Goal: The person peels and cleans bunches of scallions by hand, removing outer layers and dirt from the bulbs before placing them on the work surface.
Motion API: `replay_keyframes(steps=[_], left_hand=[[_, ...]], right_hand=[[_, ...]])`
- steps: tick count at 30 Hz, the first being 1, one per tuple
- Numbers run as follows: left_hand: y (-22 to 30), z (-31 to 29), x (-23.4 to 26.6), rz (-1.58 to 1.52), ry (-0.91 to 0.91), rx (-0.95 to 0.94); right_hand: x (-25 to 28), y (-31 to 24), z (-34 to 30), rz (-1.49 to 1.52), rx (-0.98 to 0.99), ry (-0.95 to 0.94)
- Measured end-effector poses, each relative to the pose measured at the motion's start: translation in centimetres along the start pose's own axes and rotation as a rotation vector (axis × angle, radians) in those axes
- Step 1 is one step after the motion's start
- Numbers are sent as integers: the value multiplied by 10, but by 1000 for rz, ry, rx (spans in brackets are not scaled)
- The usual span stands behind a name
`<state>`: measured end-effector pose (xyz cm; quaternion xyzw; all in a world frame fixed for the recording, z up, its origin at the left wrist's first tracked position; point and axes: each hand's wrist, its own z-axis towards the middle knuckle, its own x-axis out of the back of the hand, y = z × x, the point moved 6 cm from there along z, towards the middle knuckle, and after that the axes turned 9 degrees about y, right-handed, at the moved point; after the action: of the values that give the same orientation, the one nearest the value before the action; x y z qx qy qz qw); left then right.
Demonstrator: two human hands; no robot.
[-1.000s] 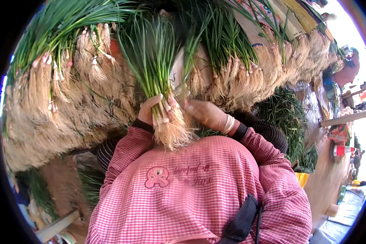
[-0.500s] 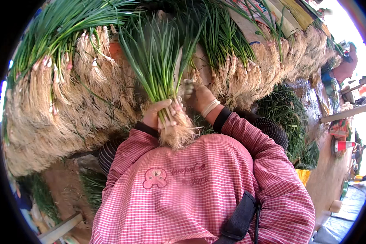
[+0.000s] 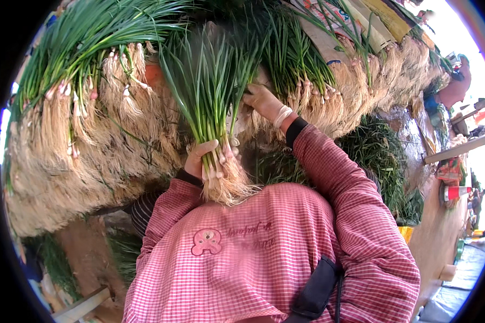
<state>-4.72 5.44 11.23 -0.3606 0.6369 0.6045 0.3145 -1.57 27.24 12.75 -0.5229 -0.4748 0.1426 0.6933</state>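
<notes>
My left hand [image 3: 195, 158] is closed round a bunch of spring onions [image 3: 213, 116], just above the white bulbs. Its long green leaves point away from me, and its pale roots hang toward my checked smock. Reaching forward to the right of this bunch is my right hand [image 3: 264, 102], with a whitish band round the wrist. Its fingertips are hidden among the leaves, so what they touch cannot be made out. Another group of spring onions [image 3: 307, 81] lies just beyond my right hand.
A large pile of spring onions [image 3: 75, 86] lies at the far left, over a thick mass of pale roots [image 3: 91, 172]. Cut green leaves [image 3: 380, 156] are heaped at the right. Farther right are a wooden bar [image 3: 458, 149] and a red and white cone [image 3: 455, 192].
My right hand has moved forward, away from the bulbs, and its arm has stretched out. The bunch in my left hand has come slightly nearer to me and to the left.
</notes>
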Motion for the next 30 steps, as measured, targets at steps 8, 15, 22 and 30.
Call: replay_keyframes(steps=[8, 15, 22, 30], left_hand=[[16, -15, -35, -334, -337, -146], [37, -18, -27, 17, 39, -132], [17, 10, 30, -29, 188, -79], [19, 8, 16, -109, 90, -16]], right_hand=[[77, 61, -41, 124, -295, -101], [27, 48, -52, -998, 192, -140], [-10, 38, 0, -648, -118, 23], [-6, 33, -42, -239, 24, 118]])
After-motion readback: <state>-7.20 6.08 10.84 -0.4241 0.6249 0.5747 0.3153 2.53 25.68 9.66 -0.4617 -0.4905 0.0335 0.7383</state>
